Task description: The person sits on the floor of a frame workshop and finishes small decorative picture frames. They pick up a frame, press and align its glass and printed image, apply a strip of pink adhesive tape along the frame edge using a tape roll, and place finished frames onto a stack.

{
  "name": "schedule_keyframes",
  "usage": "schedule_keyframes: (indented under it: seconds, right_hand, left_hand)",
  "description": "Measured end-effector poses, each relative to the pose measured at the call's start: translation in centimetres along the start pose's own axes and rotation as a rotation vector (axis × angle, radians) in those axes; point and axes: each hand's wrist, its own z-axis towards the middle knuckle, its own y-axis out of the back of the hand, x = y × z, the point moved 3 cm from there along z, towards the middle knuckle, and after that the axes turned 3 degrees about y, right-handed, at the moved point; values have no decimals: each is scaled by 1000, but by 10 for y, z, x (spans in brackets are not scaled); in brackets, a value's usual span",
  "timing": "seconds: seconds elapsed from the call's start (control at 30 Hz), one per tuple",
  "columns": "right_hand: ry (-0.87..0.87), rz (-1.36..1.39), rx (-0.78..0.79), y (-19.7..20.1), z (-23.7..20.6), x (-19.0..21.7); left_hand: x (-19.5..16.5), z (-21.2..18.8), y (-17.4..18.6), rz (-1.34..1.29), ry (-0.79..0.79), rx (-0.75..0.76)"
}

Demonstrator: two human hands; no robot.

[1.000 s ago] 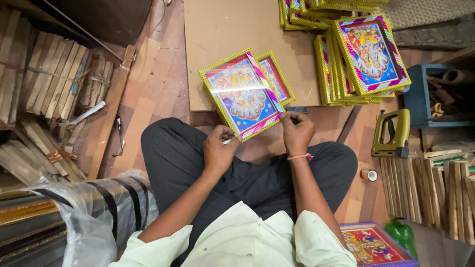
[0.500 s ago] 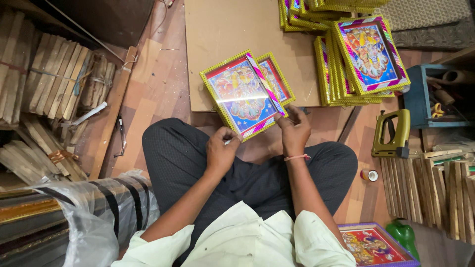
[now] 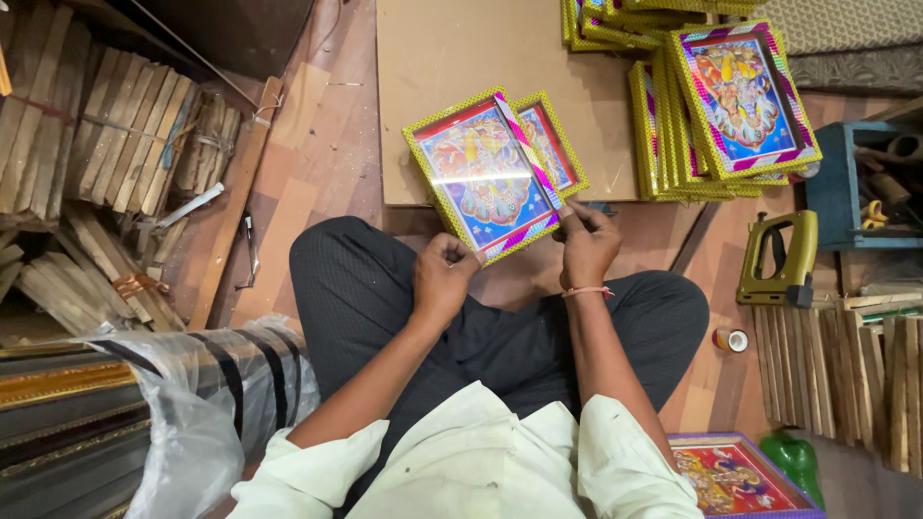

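Observation:
I sit cross-legged on the floor and hold a small framed picture (image 3: 481, 176) with a yellow patterned border and colourful print, tilted up in front of me. My left hand (image 3: 440, 279) grips its lower left edge. My right hand (image 3: 586, 242) pinches its lower right corner, where a pink strip runs along the side. A second similar framed picture (image 3: 558, 144) lies just behind it on a brown board (image 3: 461, 58).
Stacks of finished frames (image 3: 711, 106) sit on the far right. A green staple gun (image 3: 779, 259), a tape roll (image 3: 731, 339) and wooden strips (image 3: 846, 375) lie to my right. Bundled wood strips (image 3: 106, 144) and plastic-wrapped mouldings (image 3: 144, 404) are on my left.
The framed picture has tilted slightly in my hands, and my right hand has shifted along its lower right corner. Everything else stays put.

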Motion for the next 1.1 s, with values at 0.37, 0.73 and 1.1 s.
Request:
schedule_keyframes:
  seconds: [0.37, 0.73, 1.1]
  right_hand:
    - [-19, 10, -22, -2, -3, 5]
    - [-179, 239, -89, -17, -32, 2]
    - [-36, 262, 203, -46, -88, 25]
  left_hand:
    - [5, 0, -5, 74, -88, -70]
    - [12, 0, -15, -259, 66, -66]
    - [13, -2, -19, -326, -10, -52]
